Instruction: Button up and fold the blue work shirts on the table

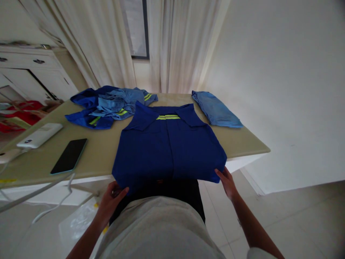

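Note:
A dark blue work shirt (168,147) with a yellow-green reflective stripe at the collar lies flat on the beige table (102,151), its lower edge hanging over the near side. My left hand (111,196) pinches the shirt's lower left corner, thumb on top. My right hand (228,181) grips the lower right corner, fingers closed on the cloth.
A heap of blue garments (107,106) with reflective stripes lies at the table's far left. A folded light blue garment (217,109) sits at the far right. A black phone (69,155) and a white power bank (39,135) lie on the left. Cables (35,201) hang off the near left edge.

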